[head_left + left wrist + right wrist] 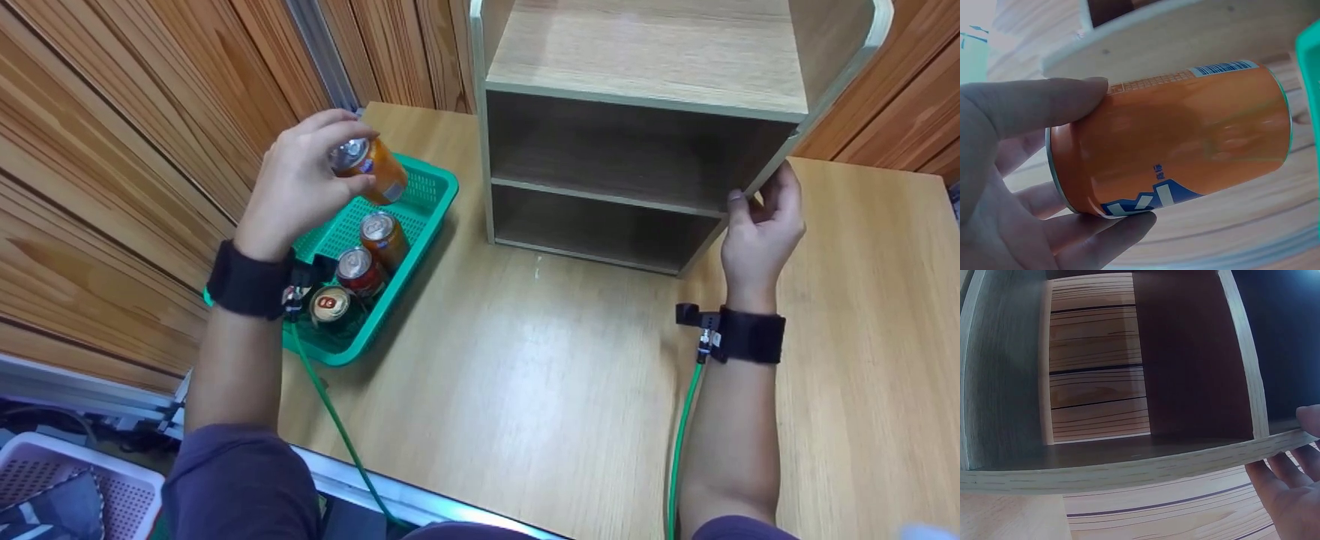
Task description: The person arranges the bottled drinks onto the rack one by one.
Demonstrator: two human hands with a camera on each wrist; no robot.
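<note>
Holding a Drink Can Above the Basket

The left hand [300, 180] grips an orange can [373, 169] near its top end, tilted, above the green basket [429, 196]. The can looks rigid, smooth and probably slippery; a grip around its middle seems safest. Three more cans [362, 268] stand in the basket. The right hand [761, 221] clasps the front edge of the wooden shelf [645, 101], which stands on the table [525, 375]. Wood panelling [112, 150] closes the room.

The head camera looks down at the desk [525, 375]. Each wrist camera sits very close: left sees the can [1174, 146], right sees the shelf [1129, 467].
</note>
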